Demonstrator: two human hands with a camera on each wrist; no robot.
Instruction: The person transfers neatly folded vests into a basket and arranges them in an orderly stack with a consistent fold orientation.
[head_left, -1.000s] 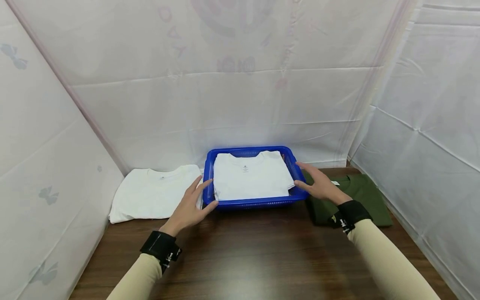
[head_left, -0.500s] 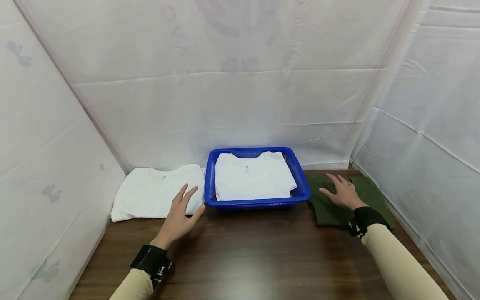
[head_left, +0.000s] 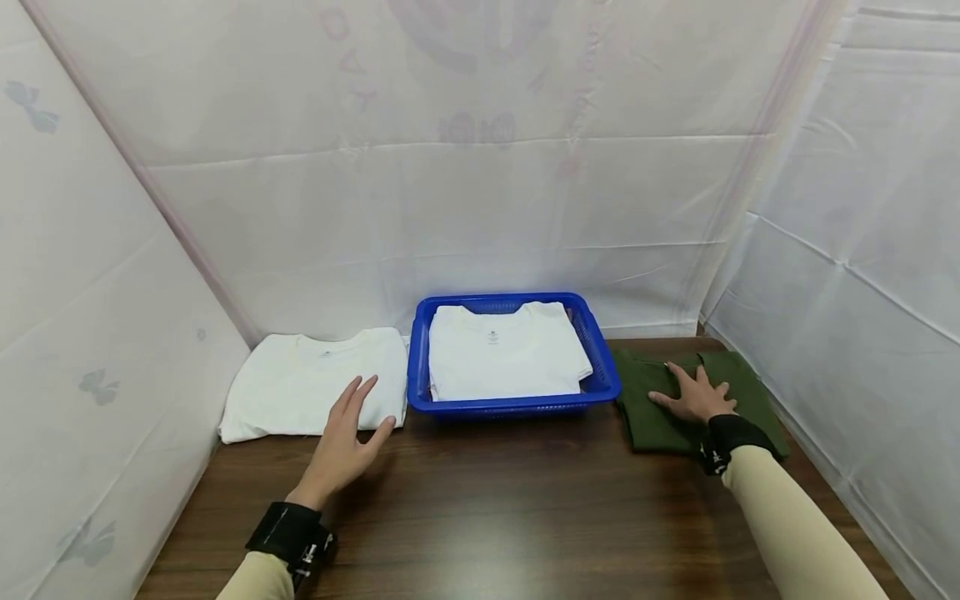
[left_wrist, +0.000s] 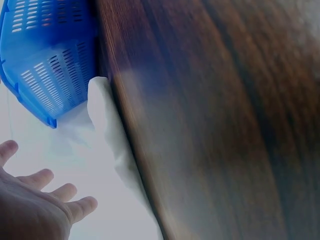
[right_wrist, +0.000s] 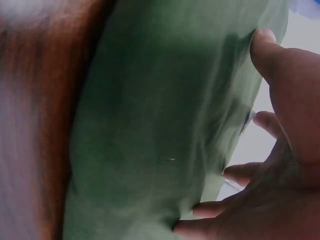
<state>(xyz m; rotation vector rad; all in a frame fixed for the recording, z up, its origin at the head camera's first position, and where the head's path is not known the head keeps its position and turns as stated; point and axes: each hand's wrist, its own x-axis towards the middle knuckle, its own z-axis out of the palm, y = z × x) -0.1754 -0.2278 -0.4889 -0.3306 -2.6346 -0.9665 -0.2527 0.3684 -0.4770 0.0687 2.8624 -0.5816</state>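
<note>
My right hand (head_left: 696,398) rests spread on a folded dark green T-shirt (head_left: 651,427) at the right; in the right wrist view its fingertips (right_wrist: 235,172) press into the green cloth (right_wrist: 145,130). My left hand (head_left: 339,450), fingers extended, hovers near the front edge of a folded white T-shirt (head_left: 300,392) at the left and holds nothing. Between the two shirts stands a blue plastic basket (head_left: 517,407) with another folded white T-shirt (head_left: 498,362) lying in it, neckline to the back. The left wrist view shows the basket's slotted side (left_wrist: 55,75) beyond my left hand (left_wrist: 35,205).
Everything sits on a dark brown wooden table (head_left: 480,500). White sheeting (head_left: 465,208) hangs close behind the basket and shirts, with further sheets (head_left: 862,333) along both sides.
My right hand has left the basket's right rim and come down on the green T-shirt. My left hand has drawn away from the basket's left side, back toward me and leftward.
</note>
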